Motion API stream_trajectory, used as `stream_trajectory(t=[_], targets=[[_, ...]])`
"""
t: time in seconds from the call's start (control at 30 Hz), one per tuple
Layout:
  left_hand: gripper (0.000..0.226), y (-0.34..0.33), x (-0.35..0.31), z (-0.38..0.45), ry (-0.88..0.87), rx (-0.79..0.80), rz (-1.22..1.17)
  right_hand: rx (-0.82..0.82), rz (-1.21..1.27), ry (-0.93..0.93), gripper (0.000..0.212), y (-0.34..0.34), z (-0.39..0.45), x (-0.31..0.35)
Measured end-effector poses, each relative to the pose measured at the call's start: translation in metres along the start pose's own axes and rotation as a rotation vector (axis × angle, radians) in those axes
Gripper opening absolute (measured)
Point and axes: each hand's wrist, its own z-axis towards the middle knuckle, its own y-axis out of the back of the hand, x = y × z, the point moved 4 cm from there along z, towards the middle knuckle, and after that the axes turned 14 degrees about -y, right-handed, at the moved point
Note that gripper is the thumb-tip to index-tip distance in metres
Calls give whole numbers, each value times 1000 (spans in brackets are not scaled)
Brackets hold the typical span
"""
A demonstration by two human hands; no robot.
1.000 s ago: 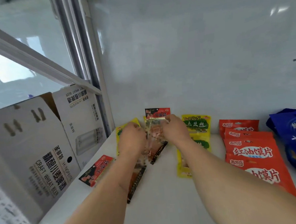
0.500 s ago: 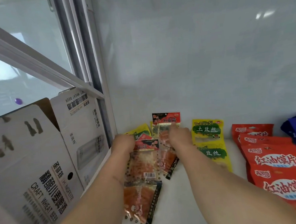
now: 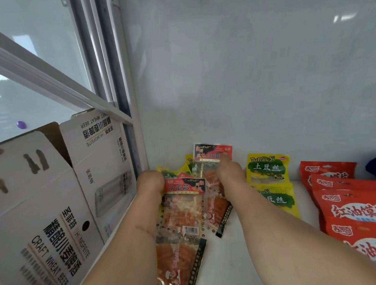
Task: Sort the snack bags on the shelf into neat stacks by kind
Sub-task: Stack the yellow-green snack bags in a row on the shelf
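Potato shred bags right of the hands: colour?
Yellow with a green label panel; head view.

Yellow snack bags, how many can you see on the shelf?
4. Two lie right of the hands, one by the back wall and one in front of it. Two more peek out behind the red strips. Others may be hidden underneath.

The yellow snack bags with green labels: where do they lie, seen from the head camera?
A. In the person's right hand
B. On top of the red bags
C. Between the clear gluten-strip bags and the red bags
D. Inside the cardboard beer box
C. The yellow bags lie flat on the white shelf, with the clear gluten-strip bags on their left and the red bags on their right.
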Motion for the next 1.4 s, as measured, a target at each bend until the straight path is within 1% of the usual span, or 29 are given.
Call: stream_trajectory(t=[0.07, 0.13, 0.2, 0.27, 0.4, 0.47, 0.57, 0.67, 0.77, 0.8, 0.87, 0.9, 1.0, 1.03, 1.07, 1.13, 1.17, 1.2, 1.33, 1.4], targets=[[13, -1, -3, -5, -40, -1, -51, 80, 56, -10, 48, -3, -3, -2], [11, -3, -4, -11, -30, 3, -87, 130, 199, -79, 63, -3, -6, -5], [13, -2, -3, -13, -19, 12, -140, 163, 245, -44, 71, -4, -4, -2], [19, 1, -5, -12, -61, -22, -183, 195, 308, -28, 73, -4, -2, -1], [30, 8, -11, -10, -150, -92, -319, 186, 375, 28, 74, 0, -4, -1], [27, 10, -13, -12, -168, -97, -379, 133, 369, 65, 73, 2, -3, 0], [5, 10, -12, -19, -149, -38, -393, 100, 409, 106, 63, 5, -4, 2], [5, 7, -6, -23, -49, 53, -431, 98, 402, 151, 49, 3, -8, 2], [5, 5, -7, -25, -54, 100, -448, 51, 390, 236, 24, 3, -8, 3], [7, 5, -7, -26, -65, 107, -442, 49, 415, 246, 26, 3, -9, 4], [9, 5, -6, -27, -79, 123, -453, 52, 455, 209, 46, 3, -11, 2], [8, 4, -6, -27, -81, 132, -465, 61, 458, 165, 53, 2, -8, 0], [10, 5, -5, -27, -41, 176, -486, 139, 376, 69, 49, -7, -6, -2], [11, 6, -4, -27, -29, 195, -483, 162, 358, 46, 51, -8, -4, -3], [11, 6, -5, -28, -19, 217, -474, 179, 342, 19, 59, -9, -3, -3], [11, 7, -5, -30, 0, 257, -474, 196, 309, -4, 82, -10, 0, -5], [11, 7, -5, -29, 3, 270, -482, 198, 291, -5, 88, -9, 0, -5], [11, 7, -5, -29, -1, 277, -486, 193, 279, 2, 86, -8, -2, -4], [13, 10, -13, -27, -84, 235, -478, 213, 318, 28, 60, -4, 2, -3], [16, 13, -17, -25, -132, 200, -475, 209, 355, 9, 37, -1, 2, -2]])
